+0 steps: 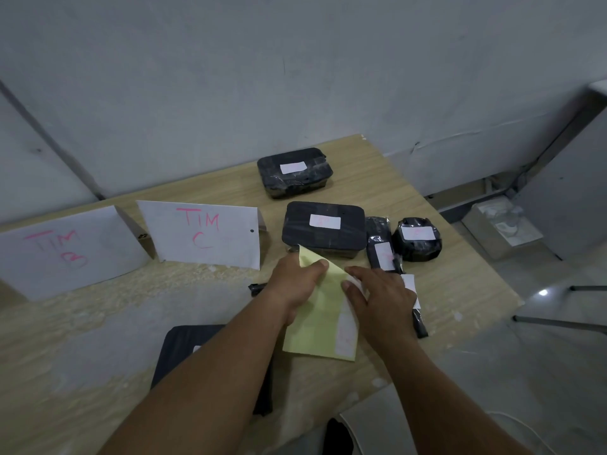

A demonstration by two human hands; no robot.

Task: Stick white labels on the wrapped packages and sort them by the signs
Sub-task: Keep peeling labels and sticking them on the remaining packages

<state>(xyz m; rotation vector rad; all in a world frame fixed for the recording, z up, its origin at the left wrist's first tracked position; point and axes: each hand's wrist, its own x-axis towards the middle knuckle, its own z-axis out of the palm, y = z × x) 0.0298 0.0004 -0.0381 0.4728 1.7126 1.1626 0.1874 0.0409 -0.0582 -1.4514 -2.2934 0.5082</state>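
Nearest us, our left forearm crosses one flat black wrapped package (184, 349) on the wooden bench (443, 290). Our left hand (295, 284) pinches one pale yellow backing sheet (315, 323) in curled fingers. Our right hand (377, 297), palm down, nips a white label (356, 284) between thumb and forefinger. Beyond lie four labelled packages: a big box (325, 229), a slim bar (381, 247), a round one (417, 239) and a far box (294, 172), beside two white paper signs (203, 234).

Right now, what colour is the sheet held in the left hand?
Pale yellow backing sheet, clearest in the head view.
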